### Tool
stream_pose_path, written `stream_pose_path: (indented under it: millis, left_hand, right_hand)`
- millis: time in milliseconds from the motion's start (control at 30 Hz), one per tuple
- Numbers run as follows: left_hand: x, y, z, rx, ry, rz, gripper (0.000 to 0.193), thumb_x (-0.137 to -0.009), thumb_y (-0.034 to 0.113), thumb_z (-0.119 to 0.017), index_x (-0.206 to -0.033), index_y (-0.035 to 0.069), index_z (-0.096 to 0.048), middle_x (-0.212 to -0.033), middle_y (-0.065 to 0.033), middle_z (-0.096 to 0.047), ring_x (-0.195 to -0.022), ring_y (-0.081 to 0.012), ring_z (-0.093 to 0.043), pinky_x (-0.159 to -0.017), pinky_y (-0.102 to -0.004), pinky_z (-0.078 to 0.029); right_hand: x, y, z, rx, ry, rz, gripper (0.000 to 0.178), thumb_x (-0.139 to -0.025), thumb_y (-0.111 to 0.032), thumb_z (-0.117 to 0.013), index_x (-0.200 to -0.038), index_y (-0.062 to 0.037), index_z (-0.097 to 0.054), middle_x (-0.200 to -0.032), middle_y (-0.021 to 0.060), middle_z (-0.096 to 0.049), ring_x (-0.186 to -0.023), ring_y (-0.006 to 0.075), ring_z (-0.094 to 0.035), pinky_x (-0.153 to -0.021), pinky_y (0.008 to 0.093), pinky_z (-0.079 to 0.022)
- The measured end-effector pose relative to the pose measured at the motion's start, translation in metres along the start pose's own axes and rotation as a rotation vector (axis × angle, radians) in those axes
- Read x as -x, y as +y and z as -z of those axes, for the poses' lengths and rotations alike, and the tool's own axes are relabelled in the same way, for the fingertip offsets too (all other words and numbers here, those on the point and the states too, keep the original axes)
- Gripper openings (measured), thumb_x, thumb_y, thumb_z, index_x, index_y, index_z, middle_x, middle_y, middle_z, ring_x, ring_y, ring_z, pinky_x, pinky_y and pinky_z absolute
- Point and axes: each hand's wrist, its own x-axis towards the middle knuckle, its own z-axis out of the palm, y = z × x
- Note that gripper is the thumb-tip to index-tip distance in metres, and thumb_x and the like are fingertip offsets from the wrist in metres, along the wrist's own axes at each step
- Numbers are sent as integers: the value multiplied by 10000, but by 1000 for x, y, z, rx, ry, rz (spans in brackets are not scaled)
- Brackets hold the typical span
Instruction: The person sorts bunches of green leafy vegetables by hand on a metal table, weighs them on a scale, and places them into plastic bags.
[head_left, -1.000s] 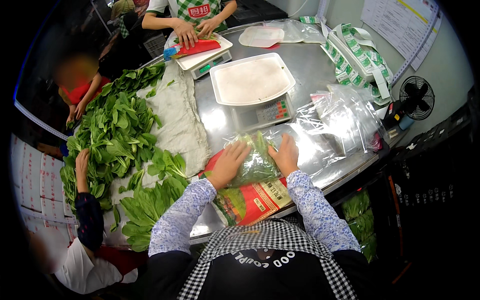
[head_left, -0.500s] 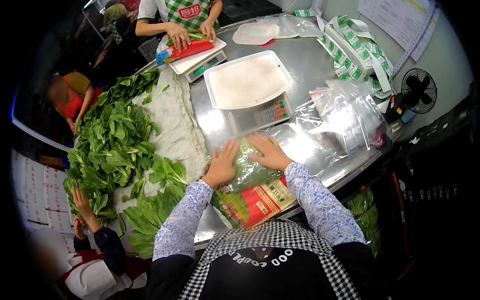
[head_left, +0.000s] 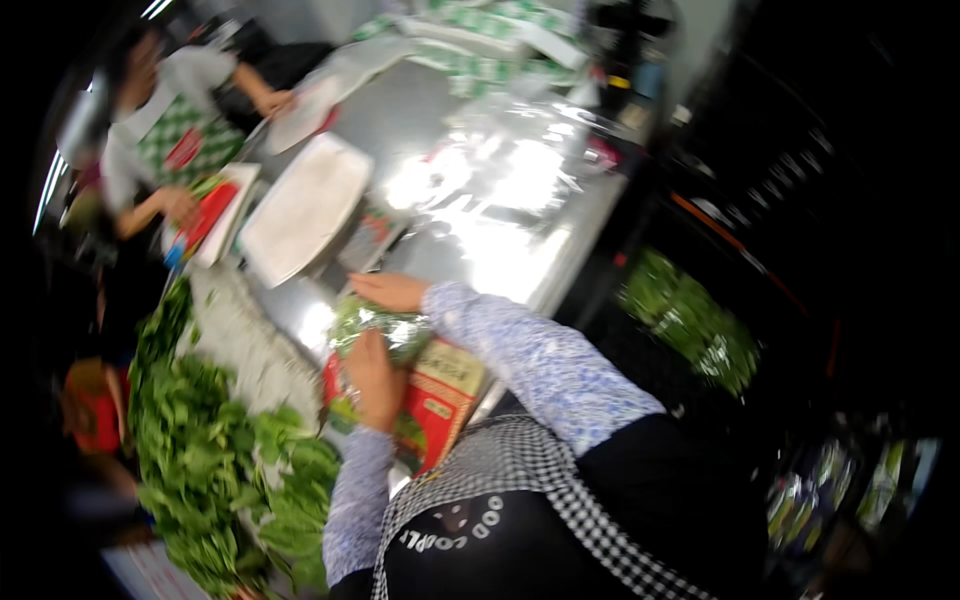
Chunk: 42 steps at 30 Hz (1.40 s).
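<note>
My left hand (head_left: 375,380) lies flat and open on a clear bag of green leaves (head_left: 385,330). My right hand (head_left: 392,292) is open too and rests on the far end of the same bag. The bag lies on the shiny metal table (head_left: 500,240), partly on top of red printed bags (head_left: 440,400). A big pile of green leaves (head_left: 210,460) sits just to my left. A white tray (head_left: 305,205) is farther back.
</note>
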Motion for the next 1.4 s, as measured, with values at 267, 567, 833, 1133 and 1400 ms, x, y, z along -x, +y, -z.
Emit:
stream_pose_path:
  millis: [267,567,833,1133,1400]
  left_hand:
    - [-68,10,115,1180,-35,617,327,-882,148,-593,-1155,-26,-544,-1029,-96,-632,-894,-165,-605,-825,-300,-487]
    - [-95,157,39,1651,-860,303,588,-912,397,-577,-1332,16,-421,-1284,-131,-529,-1126,-249,-559,-959,-411,-472]
    - [-92,195,-6,1234,-443,284,486,-912,103,-601,-1346,24,-396,-1193,-145,-568,-1102,-194,-548,-914,-291,-456]
    - [33,103,2,270,-40,491,623,-788,217,-677,-1317,12,-420,-1376,-259,-358,-1302,-416,-319,-1082,-505,-238]
    - [126,3,23,151,-422,116,756,-776,385,-705,-1439,258,-365,-1544,-172,-156,-1412,-407,-136,-1137,-525,-133]
  right_hand:
    - [129,-20,8,-260,665,7,1007,-865,-661,-470,-1480,-34,22,-1492,280,-174,-1353,405,-272,-1101,434,-278]
    - [317,-90,88,-421,1164,-98,530,-972,-435,-460,-1287,-9,-429,-1082,98,-544,-965,176,-559,-866,291,-452]
    - [499,95,65,-696,1520,-713,507,-946,-365,-545,-1270,22,-509,-1187,96,-582,-1068,185,-524,-909,302,-415]
    - [494,181,51,-285,219,-1406,668,-910,-607,-422,-1096,7,-608,-1042,211,-650,-982,279,-634,-833,432,-486]
    - [323,-44,102,239,396,-369,133,-893,-129,-595,-856,-2,-615,-660,82,-603,-552,163,-579,-518,290,-455]
